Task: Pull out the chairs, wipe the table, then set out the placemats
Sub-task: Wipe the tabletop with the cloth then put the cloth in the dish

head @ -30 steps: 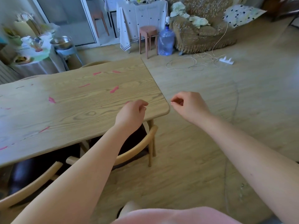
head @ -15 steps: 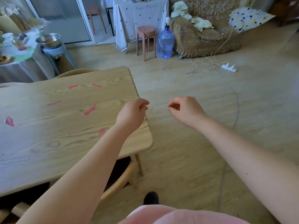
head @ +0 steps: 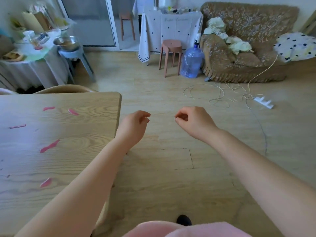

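The light wooden table [head: 71,134] fills the left of the head view, with several pink smears [head: 49,145] on its top. A curved wooden chair back [head: 65,89] shows just beyond the table's far edge. My left hand [head: 133,124] hangs past the table's right edge over the floor, fingers loosely curled, holding nothing. My right hand [head: 193,121] hovers over the floor to its right, also loosely curled and empty. No cloth or placemats are in sight.
A pink stool [head: 171,53] and a blue water bottle [head: 191,64] stand ahead by a brown sofa [head: 242,47]. Cables and a white power strip [head: 263,102] lie on the floor at right. A cluttered side table [head: 30,65] stands at far left.
The view has swung right: the table slid to the left and the chairs under its near edge dropped out of sight. My left hand went from over the table corner to over the floor.
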